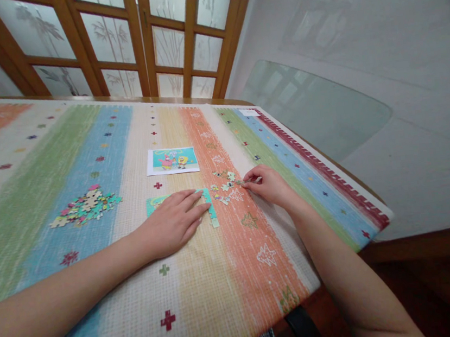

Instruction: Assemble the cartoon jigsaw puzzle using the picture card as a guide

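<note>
My left hand [180, 220] lies flat with its fingers stretched over a partly joined jigsaw puzzle [213, 213], hiding much of it. Teal edge pieces of the puzzle show above and to the right of the fingers. My right hand [266, 184] pinches a small puzzle piece [241, 182] between thumb and fingers. Just left of that pinch, several loose puzzle pieces [224, 197] lie scattered on the orange stripe. Above the puzzle rests a printed picture card [175, 160] with cartoon figures on a teal background.
A heap of mixed puzzle pieces [88, 204] sits on the blue stripe to the left. The striped tablecloth [208, 301] covers the table. A small white paper [248, 112] lies near the far right corner. Wooden doors with glass panes [169, 47] stand behind the table, and a wall [415, 112] rises on the right.
</note>
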Demonstrator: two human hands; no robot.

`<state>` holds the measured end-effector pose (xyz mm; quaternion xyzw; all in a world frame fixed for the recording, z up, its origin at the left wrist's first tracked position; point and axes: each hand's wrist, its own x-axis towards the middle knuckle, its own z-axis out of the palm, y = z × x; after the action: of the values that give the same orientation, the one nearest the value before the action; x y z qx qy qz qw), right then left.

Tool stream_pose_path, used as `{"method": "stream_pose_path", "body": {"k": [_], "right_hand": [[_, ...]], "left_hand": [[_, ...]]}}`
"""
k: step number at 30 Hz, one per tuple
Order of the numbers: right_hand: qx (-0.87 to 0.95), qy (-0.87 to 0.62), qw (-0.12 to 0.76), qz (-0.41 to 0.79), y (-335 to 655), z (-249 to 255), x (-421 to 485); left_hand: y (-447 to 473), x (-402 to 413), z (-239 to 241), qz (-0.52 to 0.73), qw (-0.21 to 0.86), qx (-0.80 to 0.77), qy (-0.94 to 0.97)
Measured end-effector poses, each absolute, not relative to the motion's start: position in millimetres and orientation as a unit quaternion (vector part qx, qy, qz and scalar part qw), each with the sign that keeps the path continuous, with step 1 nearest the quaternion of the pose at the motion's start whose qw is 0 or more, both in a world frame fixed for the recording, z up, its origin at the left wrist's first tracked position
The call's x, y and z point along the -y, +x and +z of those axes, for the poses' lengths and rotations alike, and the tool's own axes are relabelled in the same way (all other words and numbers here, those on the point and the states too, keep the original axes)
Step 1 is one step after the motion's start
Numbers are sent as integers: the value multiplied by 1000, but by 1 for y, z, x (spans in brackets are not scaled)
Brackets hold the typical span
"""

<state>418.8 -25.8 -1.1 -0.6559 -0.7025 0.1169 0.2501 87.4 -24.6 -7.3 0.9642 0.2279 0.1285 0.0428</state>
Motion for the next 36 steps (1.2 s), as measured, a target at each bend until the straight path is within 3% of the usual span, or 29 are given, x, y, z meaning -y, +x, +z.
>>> {"method": "stream_pose_path", "body": {"k": [20, 30, 36], "right_hand": [[682, -672, 233, 171, 403, 17, 33], [577, -598, 379, 408, 393, 25, 40], [636, -570, 332, 400, 372, 32, 53]], "left_hand": [[88, 24, -8, 128, 32, -227, 965], [87, 24, -11, 136, 27, -225, 964], [88, 25, -8, 130, 13, -223, 966]]}}
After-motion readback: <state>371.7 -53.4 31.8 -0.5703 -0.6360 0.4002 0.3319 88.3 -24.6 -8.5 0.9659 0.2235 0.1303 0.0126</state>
